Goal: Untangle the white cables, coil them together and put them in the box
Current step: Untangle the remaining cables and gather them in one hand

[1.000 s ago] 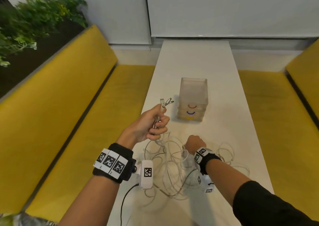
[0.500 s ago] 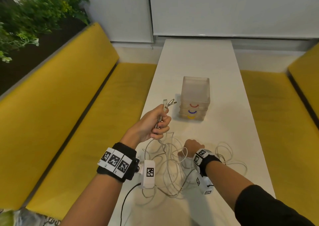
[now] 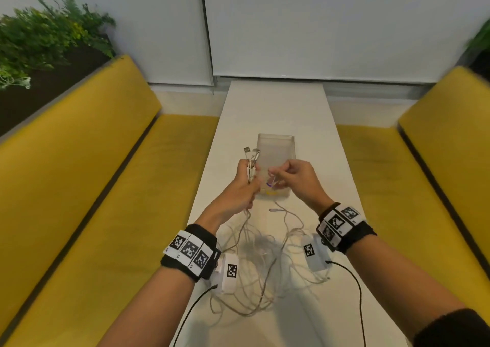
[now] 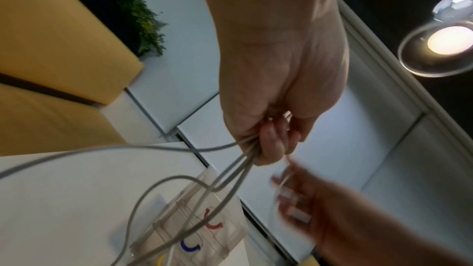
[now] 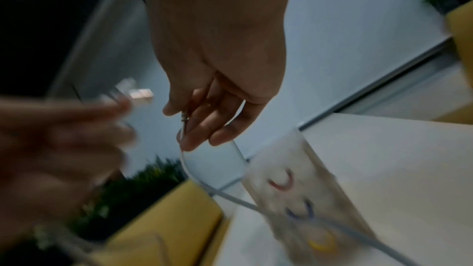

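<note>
A tangle of white cables (image 3: 254,275) lies on the white table (image 3: 278,108) between my forearms. My left hand (image 3: 245,179) is raised and grips a bundle of cable ends, with the plugs (image 3: 250,151) sticking up above the fist; in the left wrist view the strands (image 4: 230,171) hang down from its curled fingers. My right hand (image 3: 291,177) is raised beside it and pinches one cable end (image 5: 185,120) between thumb and fingers. Behind both hands stands the translucent box (image 3: 275,155), with red, blue and yellow marks on its front (image 4: 204,236).
Yellow benches (image 3: 92,187) run along both sides of the narrow table. Green plants (image 3: 45,36) stand behind the left bench. White blinds (image 3: 318,23) close off the far end. One loose plug (image 3: 273,210) lies on the table just in front of the box.
My right hand has lifted from the tangle on the table up to the level of my left hand, bringing one cable end with it. My left hand has moved right, towards the box.
</note>
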Action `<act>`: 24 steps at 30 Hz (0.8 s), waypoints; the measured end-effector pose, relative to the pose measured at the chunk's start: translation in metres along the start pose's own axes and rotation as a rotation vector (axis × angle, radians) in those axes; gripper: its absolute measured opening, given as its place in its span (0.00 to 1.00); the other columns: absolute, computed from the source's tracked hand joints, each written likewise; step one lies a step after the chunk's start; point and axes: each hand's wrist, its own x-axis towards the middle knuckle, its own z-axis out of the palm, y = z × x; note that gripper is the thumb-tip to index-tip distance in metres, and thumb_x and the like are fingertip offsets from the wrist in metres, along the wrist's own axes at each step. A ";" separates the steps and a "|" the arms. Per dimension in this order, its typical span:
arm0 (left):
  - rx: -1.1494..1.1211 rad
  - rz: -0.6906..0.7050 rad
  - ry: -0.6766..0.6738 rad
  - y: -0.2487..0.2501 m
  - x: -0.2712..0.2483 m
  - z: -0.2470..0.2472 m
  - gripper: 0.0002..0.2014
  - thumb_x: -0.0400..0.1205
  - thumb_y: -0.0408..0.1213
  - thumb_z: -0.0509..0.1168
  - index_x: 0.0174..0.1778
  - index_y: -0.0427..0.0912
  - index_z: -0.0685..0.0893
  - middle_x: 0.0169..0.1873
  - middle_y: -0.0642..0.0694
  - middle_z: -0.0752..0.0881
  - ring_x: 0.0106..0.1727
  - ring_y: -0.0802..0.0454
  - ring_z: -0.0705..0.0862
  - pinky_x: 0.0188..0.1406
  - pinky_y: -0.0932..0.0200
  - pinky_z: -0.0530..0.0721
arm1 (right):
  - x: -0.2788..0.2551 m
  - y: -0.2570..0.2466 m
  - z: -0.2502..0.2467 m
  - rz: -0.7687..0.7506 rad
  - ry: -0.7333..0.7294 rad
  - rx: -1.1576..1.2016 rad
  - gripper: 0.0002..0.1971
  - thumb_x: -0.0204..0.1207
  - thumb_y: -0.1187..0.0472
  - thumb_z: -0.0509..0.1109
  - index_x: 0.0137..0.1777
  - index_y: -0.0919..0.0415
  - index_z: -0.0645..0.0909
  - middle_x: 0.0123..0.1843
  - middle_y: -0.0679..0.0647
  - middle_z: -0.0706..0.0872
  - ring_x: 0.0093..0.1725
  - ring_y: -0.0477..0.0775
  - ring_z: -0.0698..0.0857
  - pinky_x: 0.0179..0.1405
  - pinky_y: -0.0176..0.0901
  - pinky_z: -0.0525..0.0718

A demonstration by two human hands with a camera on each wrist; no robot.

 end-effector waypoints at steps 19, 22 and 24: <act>-0.195 0.185 0.190 0.034 0.013 0.035 0.19 0.93 0.47 0.53 0.38 0.41 0.74 0.28 0.45 0.75 0.37 0.51 0.82 0.49 0.56 0.78 | -0.059 -0.012 -0.010 -0.067 -0.159 0.193 0.09 0.81 0.60 0.72 0.53 0.62 0.74 0.36 0.60 0.78 0.28 0.49 0.72 0.27 0.36 0.73; -0.389 0.206 0.207 0.040 0.012 0.022 0.18 0.92 0.48 0.54 0.39 0.43 0.70 0.24 0.48 0.66 0.30 0.46 0.81 0.45 0.48 0.76 | -0.059 -0.006 -0.019 -0.127 -0.192 0.043 0.09 0.84 0.59 0.69 0.45 0.64 0.80 0.29 0.51 0.73 0.27 0.46 0.67 0.26 0.33 0.66; -0.521 0.245 0.261 0.052 0.008 0.010 0.18 0.92 0.48 0.53 0.39 0.44 0.69 0.25 0.48 0.63 0.24 0.52 0.72 0.34 0.54 0.74 | -0.061 0.002 -0.027 -0.128 -0.201 -0.076 0.14 0.84 0.56 0.68 0.38 0.63 0.82 0.27 0.47 0.71 0.27 0.43 0.66 0.27 0.31 0.65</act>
